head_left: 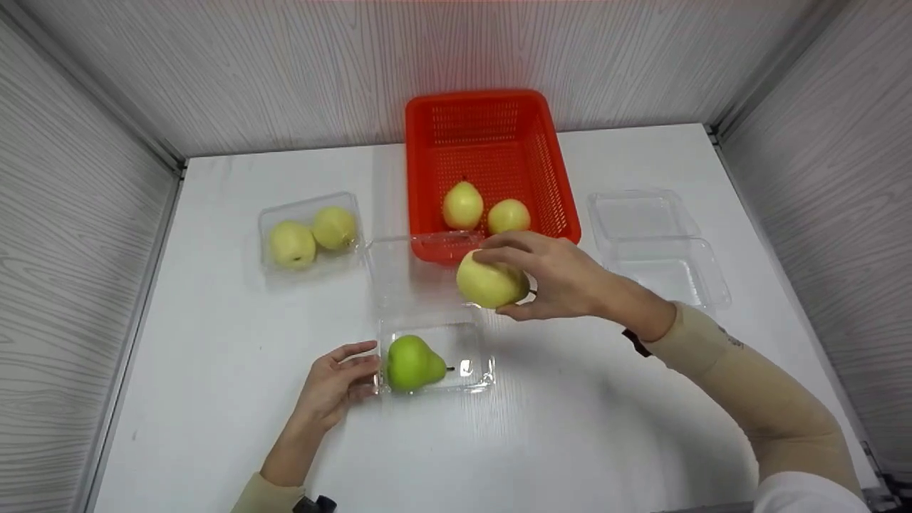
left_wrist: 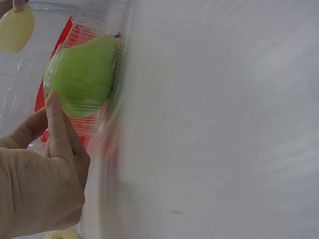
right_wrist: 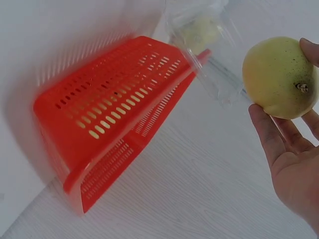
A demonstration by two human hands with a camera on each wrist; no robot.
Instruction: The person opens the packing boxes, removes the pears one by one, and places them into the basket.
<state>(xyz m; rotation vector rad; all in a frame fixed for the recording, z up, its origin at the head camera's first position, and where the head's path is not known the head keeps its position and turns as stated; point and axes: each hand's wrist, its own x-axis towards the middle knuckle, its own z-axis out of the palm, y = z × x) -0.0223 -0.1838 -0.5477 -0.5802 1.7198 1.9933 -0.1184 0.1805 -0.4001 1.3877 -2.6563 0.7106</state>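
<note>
My right hand (head_left: 556, 274) grips a pale yellow pear (head_left: 491, 280) between fingers and thumb, above the front of the red basket and the raised lid of a clear clamshell box. In the right wrist view the pear (right_wrist: 279, 77) shows its speckled end towards the camera. One green pear (head_left: 413, 363) lies on its side in the left part of that clear box (head_left: 467, 342), stem pointing right. At the box's left wall, my left hand (head_left: 328, 388) touches it with nearly straight fingers. The left wrist view shows the green pear (left_wrist: 84, 74) through the box's ribbed side.
The red basket (head_left: 559, 171) stands against the back wall, with two yellow pears (head_left: 463, 205) in it. At left sits a clear box (head_left: 310, 203) holding two yellow pears (head_left: 292, 244). An open clear box (head_left: 655, 260) lies at right. Panel walls enclose the table's back and sides.
</note>
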